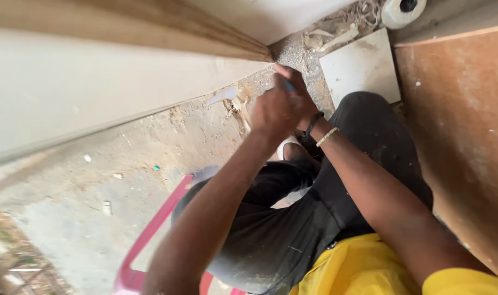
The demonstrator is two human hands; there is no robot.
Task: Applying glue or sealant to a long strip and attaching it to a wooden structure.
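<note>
— Blue, that little thing (289, 86) poking out between the hands; a pen or a small tool, I can't tell which. It sits right at the end of the pale board (69, 93), where the board's layered wooden edge (167, 30) runs out.

— Which hand has it?

— The left hand (276, 112) is curled in front, fingers closed together, seemingly clamped on the blue thing. The right hand (295, 82) is mostly hidden behind; only its fingertips show, bent toward the same spot. Open or closed, I cannot tell. Two bands, dark (313, 123) and light (326, 136), circle that wrist.

— Anything likely to go wrong?

— I'd say a slip. The hands crowd together, so a jerk could drive the tip into a finger. The person is perched on a pink plastic stool (150, 229) over a gritty concrete floor (123, 164) strewn with scraps; leaning further could tip it.

— And around them?

— A white tile (361, 68) lies just beyond the knee, a brown panel (462, 136) on the right.
</note>
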